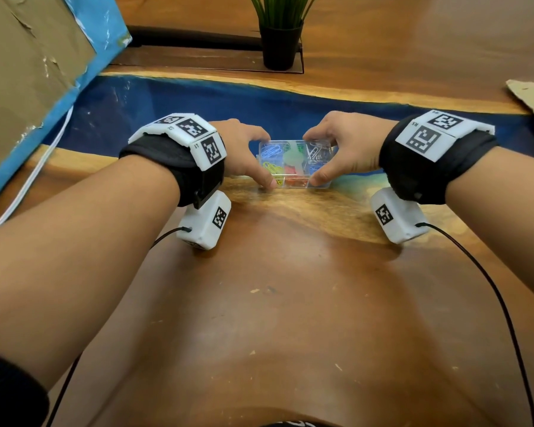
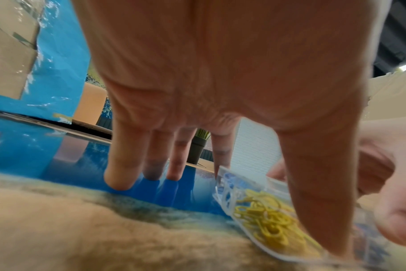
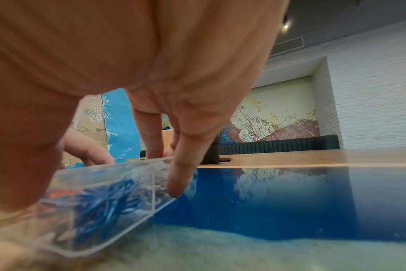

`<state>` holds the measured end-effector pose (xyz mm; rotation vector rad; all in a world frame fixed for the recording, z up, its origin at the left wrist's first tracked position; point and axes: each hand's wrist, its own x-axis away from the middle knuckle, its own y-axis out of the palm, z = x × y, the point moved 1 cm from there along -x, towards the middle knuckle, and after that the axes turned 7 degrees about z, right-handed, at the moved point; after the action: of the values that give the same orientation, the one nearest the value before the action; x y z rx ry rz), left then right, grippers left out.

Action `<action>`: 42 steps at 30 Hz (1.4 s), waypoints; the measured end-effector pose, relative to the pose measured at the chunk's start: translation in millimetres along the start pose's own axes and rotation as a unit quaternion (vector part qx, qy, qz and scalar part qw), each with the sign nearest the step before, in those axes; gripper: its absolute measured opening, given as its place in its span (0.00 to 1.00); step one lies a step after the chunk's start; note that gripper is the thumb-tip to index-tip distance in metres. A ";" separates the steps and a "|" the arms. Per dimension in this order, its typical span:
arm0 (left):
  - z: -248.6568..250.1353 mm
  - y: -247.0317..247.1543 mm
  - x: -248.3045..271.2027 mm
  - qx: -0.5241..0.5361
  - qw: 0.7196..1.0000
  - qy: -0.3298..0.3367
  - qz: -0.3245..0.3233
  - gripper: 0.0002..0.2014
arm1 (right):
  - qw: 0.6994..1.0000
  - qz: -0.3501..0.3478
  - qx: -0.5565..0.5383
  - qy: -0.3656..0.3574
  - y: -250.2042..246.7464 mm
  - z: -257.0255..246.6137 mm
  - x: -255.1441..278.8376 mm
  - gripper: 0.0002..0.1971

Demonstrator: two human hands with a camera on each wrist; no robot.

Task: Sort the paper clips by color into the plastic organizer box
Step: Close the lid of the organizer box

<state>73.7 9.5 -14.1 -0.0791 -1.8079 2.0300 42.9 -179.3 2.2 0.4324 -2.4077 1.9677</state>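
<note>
a person's left hand point(image 1: 244, 149) and right hand point(image 1: 342, 149) grasp the clear plastic organizer box point(image 1: 295, 164) at its 9 and 3 o'clock ends, thumbs on the near edge, fingers on the far one. it sits on the wooden table point(image 1: 275, 303) where wood meets blue resin, its right end apparently lifted a little. yellow paper clips point(image 2: 267, 220), blue paper clips point(image 3: 109, 199), orange and silver ones lie in separate compartments. no loose clips show on the table, so sorting looks finished; whether the lid is closed cannot be told.
</note>
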 end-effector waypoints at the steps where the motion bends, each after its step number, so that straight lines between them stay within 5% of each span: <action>1: 0.2 -0.2 0.1 0.004 1.000 0.001 0.000 0.43 | 1.000 0.001 -0.001 -0.004 -0.2 0.7 0.4 0.41; 42: -0.5 2.9 0.3 -0.008 1.000 0.002 0.002 0.44 | 0.996 0.012 -0.077 0.047 5.8 6.5 0.8 0.43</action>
<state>72.9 9.8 -16.9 -0.0902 -1.8232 2.0168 42.0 -184.7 -4.7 0.3014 -2.4935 1.7518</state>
